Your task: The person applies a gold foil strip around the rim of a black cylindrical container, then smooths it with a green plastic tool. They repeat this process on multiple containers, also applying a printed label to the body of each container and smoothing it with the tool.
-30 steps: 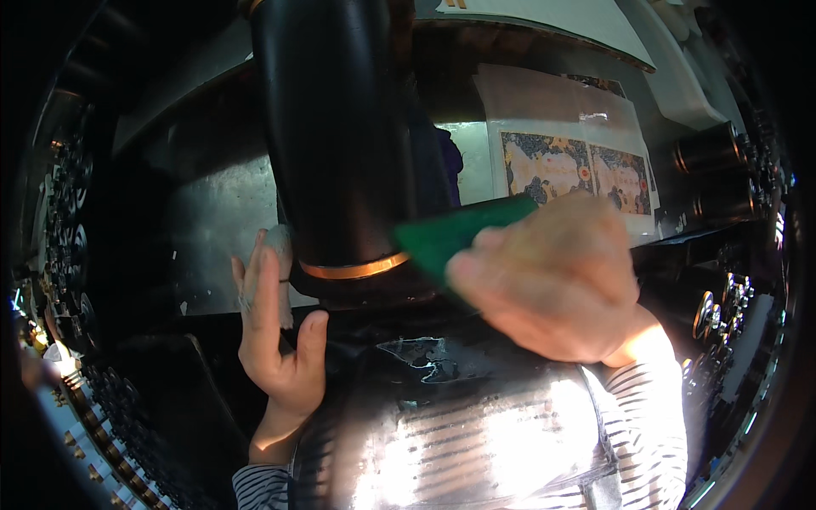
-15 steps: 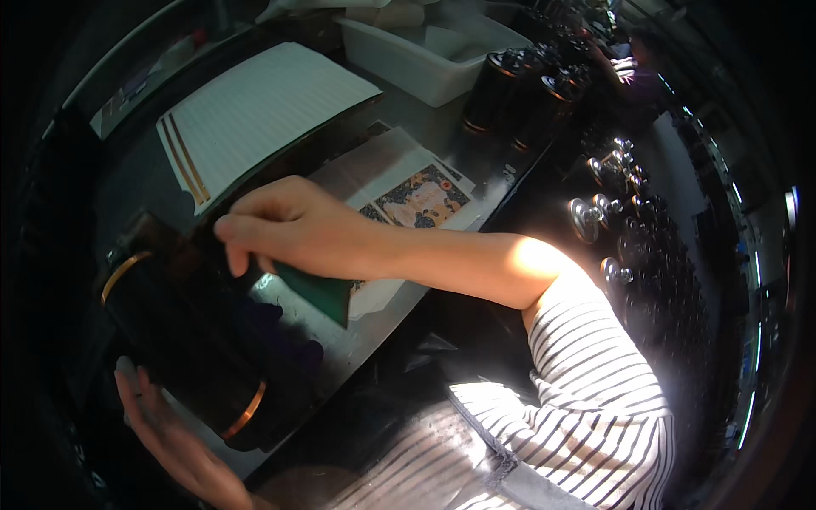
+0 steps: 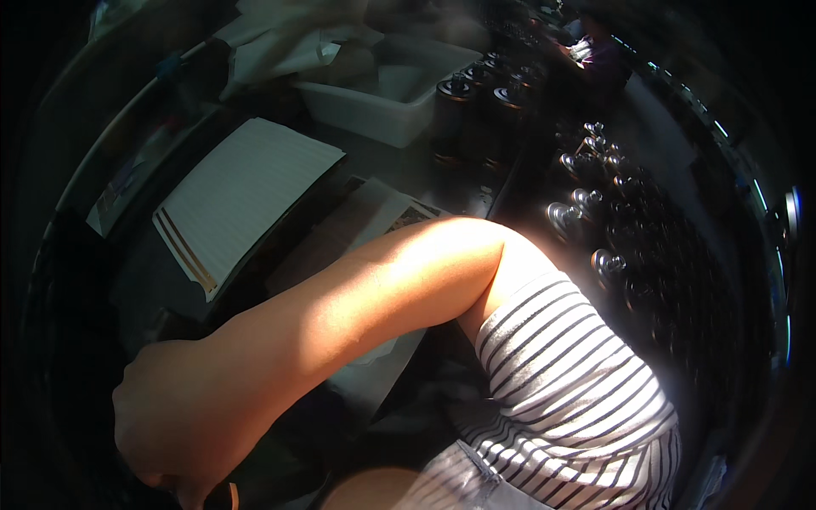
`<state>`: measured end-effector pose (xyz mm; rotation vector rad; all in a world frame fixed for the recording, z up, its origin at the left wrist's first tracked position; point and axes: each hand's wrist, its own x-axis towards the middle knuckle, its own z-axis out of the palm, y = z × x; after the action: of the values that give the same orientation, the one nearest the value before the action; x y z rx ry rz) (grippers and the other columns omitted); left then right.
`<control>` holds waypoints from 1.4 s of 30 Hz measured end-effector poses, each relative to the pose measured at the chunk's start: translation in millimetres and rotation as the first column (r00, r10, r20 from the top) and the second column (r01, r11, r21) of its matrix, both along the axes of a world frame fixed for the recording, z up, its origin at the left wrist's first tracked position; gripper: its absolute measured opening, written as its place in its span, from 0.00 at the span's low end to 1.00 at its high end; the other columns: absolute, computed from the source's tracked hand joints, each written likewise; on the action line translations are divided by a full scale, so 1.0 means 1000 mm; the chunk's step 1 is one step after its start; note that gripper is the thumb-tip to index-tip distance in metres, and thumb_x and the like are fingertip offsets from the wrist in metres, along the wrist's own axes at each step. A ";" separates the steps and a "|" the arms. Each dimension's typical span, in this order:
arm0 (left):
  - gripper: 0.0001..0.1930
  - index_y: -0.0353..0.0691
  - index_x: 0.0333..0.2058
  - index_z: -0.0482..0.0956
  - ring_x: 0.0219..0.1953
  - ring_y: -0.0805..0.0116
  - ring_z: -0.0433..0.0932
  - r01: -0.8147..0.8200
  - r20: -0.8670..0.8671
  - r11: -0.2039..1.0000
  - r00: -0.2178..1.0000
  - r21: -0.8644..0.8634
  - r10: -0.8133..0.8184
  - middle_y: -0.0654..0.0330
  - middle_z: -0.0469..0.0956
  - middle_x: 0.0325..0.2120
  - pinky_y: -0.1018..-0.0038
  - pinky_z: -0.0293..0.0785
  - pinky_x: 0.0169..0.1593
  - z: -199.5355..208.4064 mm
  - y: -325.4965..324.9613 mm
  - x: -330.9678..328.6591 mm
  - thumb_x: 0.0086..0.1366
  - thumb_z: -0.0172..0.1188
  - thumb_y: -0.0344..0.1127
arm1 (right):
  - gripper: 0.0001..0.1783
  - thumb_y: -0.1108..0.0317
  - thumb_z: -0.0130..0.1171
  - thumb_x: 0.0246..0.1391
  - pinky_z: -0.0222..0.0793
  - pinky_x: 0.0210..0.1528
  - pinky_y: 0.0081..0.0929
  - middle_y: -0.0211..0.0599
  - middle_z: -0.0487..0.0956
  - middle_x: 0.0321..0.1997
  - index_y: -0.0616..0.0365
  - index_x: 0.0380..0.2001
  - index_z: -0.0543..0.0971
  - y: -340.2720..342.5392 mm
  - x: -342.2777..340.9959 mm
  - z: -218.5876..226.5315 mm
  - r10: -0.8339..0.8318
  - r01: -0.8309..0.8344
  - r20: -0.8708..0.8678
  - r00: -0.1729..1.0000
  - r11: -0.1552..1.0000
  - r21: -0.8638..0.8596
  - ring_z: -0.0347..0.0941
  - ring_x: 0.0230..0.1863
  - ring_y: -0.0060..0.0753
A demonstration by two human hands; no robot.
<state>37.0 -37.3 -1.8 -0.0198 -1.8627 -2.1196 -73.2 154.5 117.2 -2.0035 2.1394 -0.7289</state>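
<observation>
My right hand (image 3: 183,416) is at the lower left, its back toward me and its fingers curled downward. Beside its lower edge a dim green flat piece (image 3: 265,463) shows faintly; the grip on it is hidden under the hand. A short copper-coloured band (image 3: 235,495) shows just below my fingers, on a black cylindrical canister that is otherwise lost in shadow and behind my hand. My left hand is out of the picture. My right forearm covers most of the printed sheets (image 3: 374,208) on the bench.
A white lined sheet stack (image 3: 251,191) with brown stripes lies beyond my arm. Behind it stands a white plastic tub (image 3: 365,115) with pale material inside. Black canisters (image 3: 455,119) stand right of the tub. Several shiny knobbed metal parts (image 3: 568,219) line the right side. Another person (image 3: 586,55) is far back.
My right hand has moved left and down, over the canister, and its forearm now crosses the bench. My left hand has gone out of view. The whole view has shifted, leaving the canister mostly hidden.
</observation>
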 end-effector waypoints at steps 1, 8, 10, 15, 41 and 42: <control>0.23 0.29 0.56 0.62 0.52 0.53 0.72 0.024 -0.005 1.000 1.000 -0.013 -0.025 0.42 0.68 0.53 0.60 0.69 0.58 0.001 0.005 -0.002 0.71 0.46 0.42 | 0.23 0.41 0.55 0.52 0.73 0.35 0.32 0.32 0.81 0.31 0.49 0.31 0.83 0.015 0.006 -0.002 -0.096 0.094 -0.064 0.993 0.995 -0.039 0.78 0.36 0.37; 0.17 0.28 0.50 0.68 0.47 0.53 0.74 0.030 0.094 0.998 0.995 -0.060 -0.024 0.41 0.70 0.51 0.60 0.71 0.56 0.007 -0.005 0.027 0.69 0.48 0.36 | 0.22 0.46 0.61 0.52 0.69 0.28 0.21 0.32 0.80 0.23 0.56 0.28 0.84 0.227 -0.021 0.031 -0.871 0.862 0.022 0.491 0.482 -0.156 0.76 0.26 0.21; 0.18 0.27 0.50 0.68 0.47 0.53 0.74 0.069 0.166 0.996 0.984 -0.064 -0.057 0.41 0.70 0.51 0.60 0.71 0.56 0.004 0.004 0.023 0.69 0.48 0.36 | 0.17 0.52 0.60 0.54 0.71 0.34 0.22 0.31 0.80 0.25 0.56 0.30 0.84 0.294 -0.006 0.043 -0.979 0.965 0.013 0.202 0.196 -0.176 0.75 0.28 0.21; 0.22 0.35 0.60 0.63 0.55 0.60 0.70 -0.029 0.225 0.980 0.971 -0.198 0.075 0.49 0.67 0.55 0.65 0.68 0.59 -0.008 0.005 0.017 0.71 0.44 0.39 | 0.20 0.47 0.62 0.49 0.74 0.39 0.29 0.36 0.82 0.29 0.52 0.34 0.84 0.414 -0.040 -0.030 -0.896 0.951 -0.390 -0.213 -0.098 -0.294 0.79 0.33 0.35; 0.28 0.36 0.35 0.82 0.42 0.49 0.79 0.032 -0.199 -0.431 0.855 -0.902 0.480 0.48 0.81 0.36 0.58 0.75 0.47 0.155 -0.146 -0.332 0.55 0.62 0.59 | 0.03 0.76 0.56 0.52 0.58 0.22 0.18 0.32 0.71 0.18 0.64 0.26 0.77 0.136 -0.140 -0.042 -0.761 0.759 0.024 0.648 0.643 -0.098 0.66 0.18 0.18; 0.25 0.36 0.34 0.82 0.39 0.48 0.80 -0.098 -0.248 -0.376 0.893 -0.921 0.375 0.47 0.81 0.33 0.58 0.76 0.45 0.155 -0.127 -0.330 0.53 0.65 0.56 | 0.03 0.75 0.58 0.50 0.63 0.26 0.22 0.37 0.73 0.19 0.63 0.27 0.78 0.149 -0.145 -0.050 -0.789 0.784 -0.006 0.614 0.611 -0.110 0.69 0.21 0.25</control>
<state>-292.7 -164.5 153.3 0.2033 -2.7310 0.4134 -218.3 303.2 67.5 -0.9866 3.0767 -0.8710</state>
